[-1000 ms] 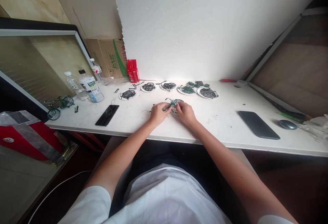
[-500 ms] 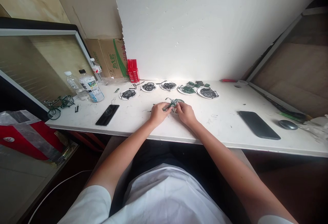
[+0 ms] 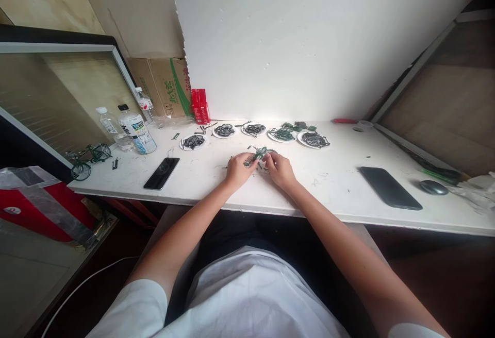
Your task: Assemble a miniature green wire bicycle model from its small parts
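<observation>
Between my hands, just above the white table (image 3: 201,178), is a green model bicycle (image 3: 261,153), partly covered by my fingers. My left hand (image 3: 238,169) is closed on its left end. My right hand (image 3: 281,170) has its fingers pinched at the bicycle's right side, near a wheel; any small part in that pinch is too small to make out. A few tiny dark bits lie on the table below and between the hands. Behind them stand white plates of parts, among them a plate with green pieces (image 3: 282,135) and a plate with dark wheels (image 3: 314,140).
At the left edge stands another model bicycle (image 3: 91,158), near bottles (image 3: 138,129). A phone (image 3: 161,173) lies left of my hands; a black pad (image 3: 391,187) and a mouse (image 3: 433,187) are to the right. A red box (image 3: 200,106) and a white foam board (image 3: 309,49) are behind.
The bicycle has tilted slightly in my left hand, and my right fingers have shifted a little along it. The view has moved very slightly; the table's other things stay put.
</observation>
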A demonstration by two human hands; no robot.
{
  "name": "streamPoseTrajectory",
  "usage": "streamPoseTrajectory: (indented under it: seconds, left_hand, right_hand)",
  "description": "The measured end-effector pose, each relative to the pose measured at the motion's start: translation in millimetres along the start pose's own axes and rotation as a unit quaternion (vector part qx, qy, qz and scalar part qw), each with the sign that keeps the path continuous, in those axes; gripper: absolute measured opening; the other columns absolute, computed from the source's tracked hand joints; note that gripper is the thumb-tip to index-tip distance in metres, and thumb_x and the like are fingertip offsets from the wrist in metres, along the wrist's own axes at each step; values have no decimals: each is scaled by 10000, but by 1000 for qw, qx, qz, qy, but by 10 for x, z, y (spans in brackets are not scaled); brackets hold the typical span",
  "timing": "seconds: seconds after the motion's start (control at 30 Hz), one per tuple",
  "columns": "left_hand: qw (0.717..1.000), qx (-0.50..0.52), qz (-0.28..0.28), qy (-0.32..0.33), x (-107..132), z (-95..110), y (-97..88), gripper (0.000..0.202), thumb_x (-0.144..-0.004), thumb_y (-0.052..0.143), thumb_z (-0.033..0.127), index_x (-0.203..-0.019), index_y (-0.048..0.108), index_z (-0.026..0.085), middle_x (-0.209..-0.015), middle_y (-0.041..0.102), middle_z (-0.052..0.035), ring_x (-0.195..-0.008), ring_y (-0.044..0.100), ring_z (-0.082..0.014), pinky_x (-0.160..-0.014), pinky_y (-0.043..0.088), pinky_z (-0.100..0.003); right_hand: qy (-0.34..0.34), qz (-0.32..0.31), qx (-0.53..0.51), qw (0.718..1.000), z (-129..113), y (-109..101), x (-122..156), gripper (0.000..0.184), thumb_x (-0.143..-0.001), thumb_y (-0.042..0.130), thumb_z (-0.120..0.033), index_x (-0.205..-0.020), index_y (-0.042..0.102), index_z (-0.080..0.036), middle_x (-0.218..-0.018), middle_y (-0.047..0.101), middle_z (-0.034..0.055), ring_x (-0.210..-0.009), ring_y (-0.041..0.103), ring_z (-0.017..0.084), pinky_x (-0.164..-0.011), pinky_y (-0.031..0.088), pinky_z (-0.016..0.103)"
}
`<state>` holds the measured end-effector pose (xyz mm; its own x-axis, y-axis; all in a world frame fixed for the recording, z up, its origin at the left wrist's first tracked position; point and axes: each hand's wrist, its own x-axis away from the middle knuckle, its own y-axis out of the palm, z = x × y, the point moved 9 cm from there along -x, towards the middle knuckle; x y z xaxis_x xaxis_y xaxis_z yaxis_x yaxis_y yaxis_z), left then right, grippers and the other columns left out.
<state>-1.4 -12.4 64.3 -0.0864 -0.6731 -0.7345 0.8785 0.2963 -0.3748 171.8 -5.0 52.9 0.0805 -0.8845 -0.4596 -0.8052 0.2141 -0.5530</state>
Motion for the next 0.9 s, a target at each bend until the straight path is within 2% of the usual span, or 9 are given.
streamPoseTrajectory:
  seconds: [0.2,0.43,0.53,0.63,0.73,0.9]
  left_hand:
    - [1000,1,5,8,-9,25,-9,103,-903,783,188,-1004,792,205,-997,841,-70,-895,804,-223,-844,628,-337]
    - [1000,-4,27,12,-7,44,-43,127,-905,777,180,-1030,786,206,-1013,840,-73,-894,804,-216,-865,638,-342]
    - [1000,-9,21,-9,-6,-5,-25,261,-892,798,175,-1148,771,217,-1031,840,-68,-907,804,-219,-879,642,-354]
    - [1000,-17,21,-10,-7,-24,-24,351,-893,800,176,-1239,754,216,-1036,836,-66,-909,799,-215,-888,639,-358]
    - [1000,-23,14,8,-12,12,-24,251,-908,769,155,-1153,786,211,-1080,829,-77,-958,796,-216,-893,629,-344]
    - [1000,-11,6,8,-17,39,-24,213,-910,755,139,-1105,802,208,-1065,825,-77,-955,790,-210,-872,621,-329]
  right_hand:
    - [-7,25,-14,1000,-20,-45,13,210,-983,585,-429,-947,630,-227,-848,712,54,-725,608,216,-693,424,339]
    - [-25,5,-5,1000,-23,-5,-2,414,-1078,433,-505,-885,665,-223,-807,694,73,-744,624,239,-714,421,360]
    - [-18,3,-9,1000,-20,-3,-4,426,-1083,426,-515,-888,670,-226,-819,706,72,-747,629,240,-716,422,363]
    - [-15,12,-10,1000,-28,-18,0,327,-1045,512,-491,-929,666,-227,-845,719,65,-735,617,229,-703,428,360]
    - [-19,27,-20,999,-33,-39,8,206,-986,599,-426,-987,652,-227,-905,735,61,-745,618,217,-699,446,354]
    - [-41,36,-26,998,-33,-38,10,142,-950,625,-364,-987,650,-229,-898,721,49,-760,620,210,-714,466,353]
